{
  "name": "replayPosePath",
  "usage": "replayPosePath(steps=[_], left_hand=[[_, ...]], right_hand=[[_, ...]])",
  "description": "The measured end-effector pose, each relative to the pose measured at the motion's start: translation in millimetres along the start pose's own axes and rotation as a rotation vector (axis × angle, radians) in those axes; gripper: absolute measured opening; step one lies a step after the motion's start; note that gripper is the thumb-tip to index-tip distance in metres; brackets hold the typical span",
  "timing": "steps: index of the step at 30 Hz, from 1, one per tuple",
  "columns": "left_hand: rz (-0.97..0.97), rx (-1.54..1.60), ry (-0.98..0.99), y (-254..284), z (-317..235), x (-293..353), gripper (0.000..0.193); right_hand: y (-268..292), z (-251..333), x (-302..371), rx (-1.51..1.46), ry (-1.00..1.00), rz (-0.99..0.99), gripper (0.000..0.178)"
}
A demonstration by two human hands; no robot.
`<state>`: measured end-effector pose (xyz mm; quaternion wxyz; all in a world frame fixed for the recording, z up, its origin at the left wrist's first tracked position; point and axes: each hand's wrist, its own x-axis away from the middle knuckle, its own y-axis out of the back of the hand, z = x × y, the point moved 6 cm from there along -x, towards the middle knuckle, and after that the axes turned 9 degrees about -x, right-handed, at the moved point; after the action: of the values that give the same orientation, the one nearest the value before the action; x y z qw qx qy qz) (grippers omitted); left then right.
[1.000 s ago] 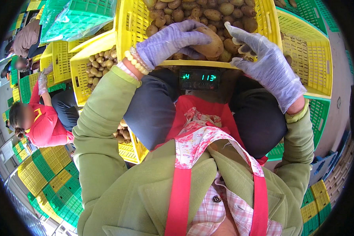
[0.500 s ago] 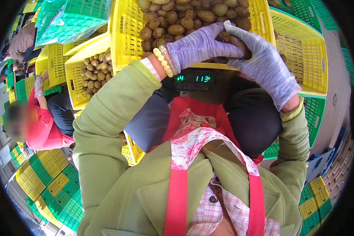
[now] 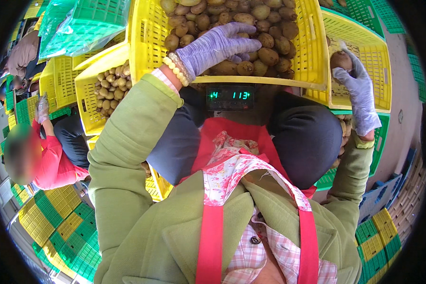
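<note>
Grasping 1 kiwi (image 3: 341, 61) in the right hand (image 3: 357, 83), upper right of the frame, over the right crate (image 3: 374, 66); keeping the left hand (image 3: 220, 49) spread and released over kiwis (image 3: 268, 56) in the top crate (image 3: 312, 42), top centre; facing a display (image 3: 230, 98) just below.

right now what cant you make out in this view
Head view, far end of the central yellow crate: cut off by the top edge.
Head view, some of its fruits: hidden by the left hand.
Head view, part of the brown fruit: covered by the right hand.
</note>
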<state>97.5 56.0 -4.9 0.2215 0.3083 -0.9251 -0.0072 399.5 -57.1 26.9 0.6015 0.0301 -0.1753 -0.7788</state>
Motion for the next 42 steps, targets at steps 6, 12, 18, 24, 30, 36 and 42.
replayPosePath(steps=[6,12,18,24,30,36,42], left_hand=[[0.009,-0.108,0.019,2,4,-2,0.05],[0.032,-0.138,0.081,6,11,-6,0.05],[-0.027,-0.096,0.161,9,15,-3,0.05],[-0.05,-0.184,0.24,13,24,-7,0.05],[-0.223,-0.712,0.219,76,86,-28,0.048],[-0.559,-1.099,0.36,147,73,-49,0.061],[-0.612,-1.344,0.406,170,74,-101,0.066]], right_hand=[[55,-69,1,-0.113,-0.124,-0.116,0.061],[84,-103,14,-0.056,-0.202,-0.172,0.064],[118,-137,21,-0.182,-0.267,-0.334,0.059],[112,-175,6,-0.163,-0.336,-0.277,0.056],[90,-206,-35,-0.23,-0.267,-0.299,0.069],[106,-202,-39,-0.041,-0.321,-0.314,0.055],[114,-198,-33,0.002,-0.263,-0.275,0.045]])
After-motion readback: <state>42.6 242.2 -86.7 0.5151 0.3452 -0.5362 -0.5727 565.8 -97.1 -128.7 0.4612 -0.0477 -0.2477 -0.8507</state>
